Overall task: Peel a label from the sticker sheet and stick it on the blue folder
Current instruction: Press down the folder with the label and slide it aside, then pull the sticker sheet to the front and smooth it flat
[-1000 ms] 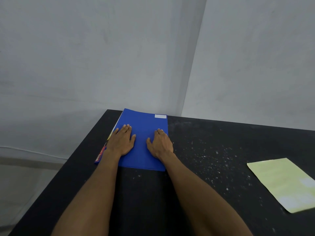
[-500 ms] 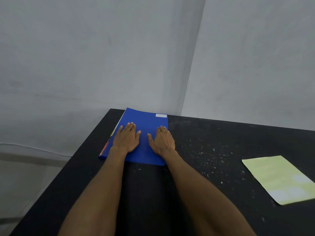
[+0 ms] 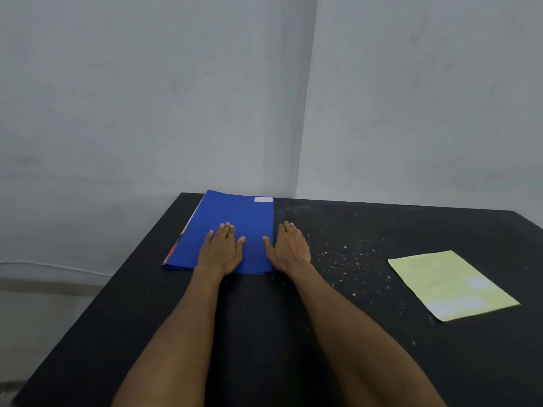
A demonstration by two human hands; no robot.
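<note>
- Resting flat, palm down with fingers spread, the left hand lies on the near half of the blue folder; it grips nothing.
- The right hand is also flat and released, lying mostly on the black table just beside the folder's right edge, its thumb reaching over onto the blue cover.
- One white label sits stuck in the folder's far right corner, so the sticking appears done.
- The sticker sheet, pale yellow-green, lies on the table well apart to the right, with three pale patches near its close edge; whether they are remaining labels or bare gaps I cannot tell.
- What could go wrong: the folder lies close to the table's left edge, so a sideways push from the left palm as it lifts could slide it off.
- The label's edges are too small to judge; if a corner is not pressed down, it could curl and peel away later.
- White specks are scattered over the table to the right of the folder; a hand dragged through them could carry grit onto the cover.
- Count: one folder, with coloured sheets or a cover poking out along its left side; one sticker sheet; one stuck label; two hands; one table.
</note>
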